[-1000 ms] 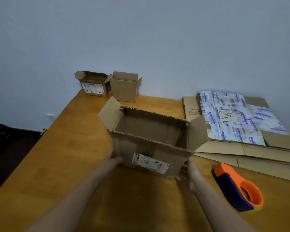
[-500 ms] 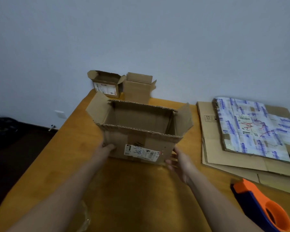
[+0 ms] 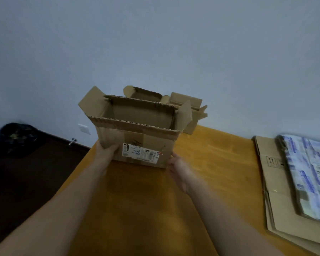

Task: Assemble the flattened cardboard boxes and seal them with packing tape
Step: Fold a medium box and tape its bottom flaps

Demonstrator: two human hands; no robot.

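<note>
An assembled cardboard box [image 3: 150, 139] with a white shipping label stands upright with its top flaps open, near the far left part of the wooden table [image 3: 214, 163]. My left hand [image 3: 106, 150] grips its lower left corner, fingers wrapped round the side. At the lower right corner my right hand [image 3: 179, 168] holds the box, its fingertips hidden behind the edge. Whether the box rests on the table or hangs just above it I cannot tell. No tape dispenser is in view.
Two smaller open boxes [image 3: 190, 109] stand behind it against the wall. A stack of flattened cardboard [image 3: 273, 182] lies at the right, topped by a sheet with blue printed tape [image 3: 310, 174]. Left of the table's edge a black bag [image 3: 15, 137] sits on the dark floor.
Both hands have carried the box away from me toward the far left of the table, up to the two small boxes. The view swung left and the tape dispenser dropped out of it.
</note>
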